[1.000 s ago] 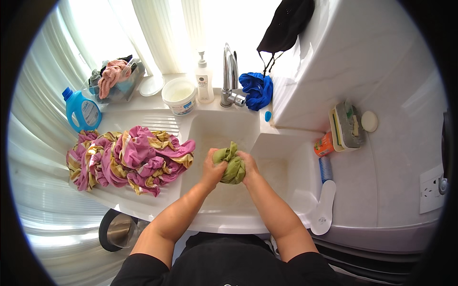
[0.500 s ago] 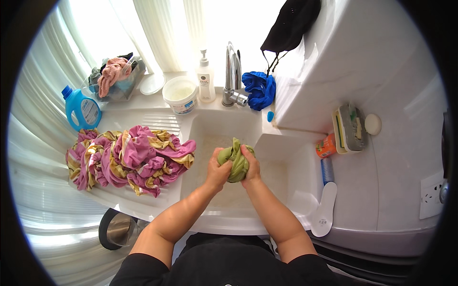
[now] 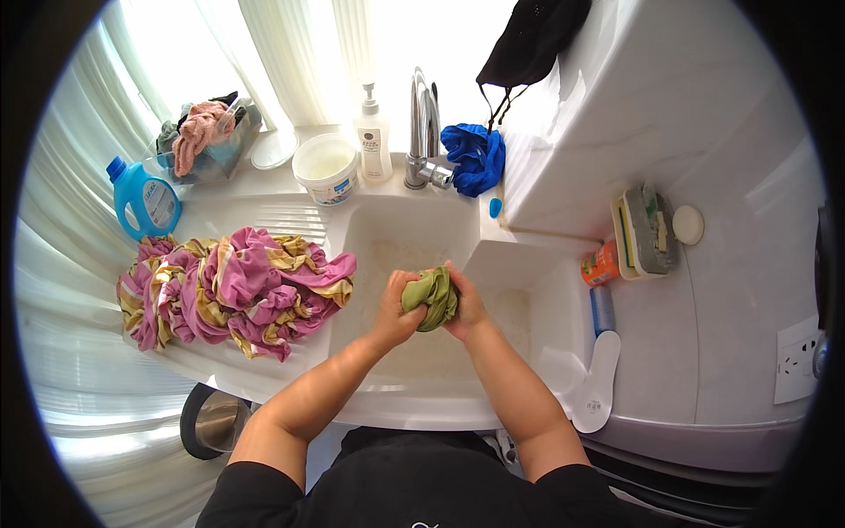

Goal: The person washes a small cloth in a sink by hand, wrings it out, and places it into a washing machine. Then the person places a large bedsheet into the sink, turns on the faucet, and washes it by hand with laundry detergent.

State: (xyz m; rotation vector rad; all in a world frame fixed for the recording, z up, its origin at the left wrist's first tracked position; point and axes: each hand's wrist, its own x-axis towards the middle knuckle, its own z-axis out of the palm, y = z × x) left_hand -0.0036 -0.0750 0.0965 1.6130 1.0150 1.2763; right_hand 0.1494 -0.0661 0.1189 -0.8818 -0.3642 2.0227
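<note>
Over the white sink basin (image 3: 387, 231) I hold a bunched olive-green cloth (image 3: 430, 299) between both hands. My left hand (image 3: 396, 310) is wrapped round its left side, with the thumb pressed against the fabric. Closed on the opposite side is my right hand (image 3: 467, 306), its fingers partly hidden behind the bundle. The cloth is twisted into a tight ball. To the left, a crumpled pink and yellow fabric (image 3: 238, 295) lies heaped on the ribbed drainboard (image 3: 290, 218). Below the hands, cloudy water or suds seem to cover the basin floor.
A chrome faucet (image 3: 424, 123) rises behind the basin, beside a blue cloth (image 3: 475, 160), a pump bottle (image 3: 373, 145) and a white tub (image 3: 326, 172). A blue detergent jug (image 3: 148, 201) and a clothes-filled clear bin (image 3: 207, 145) stand left. A white brush (image 3: 598, 383) rests on the right rim.
The green cloth is squeezed into a more compact bundle, and its upright top fold has been pressed down. My hands have turned slightly around it. The whole view has shifted a little.
</note>
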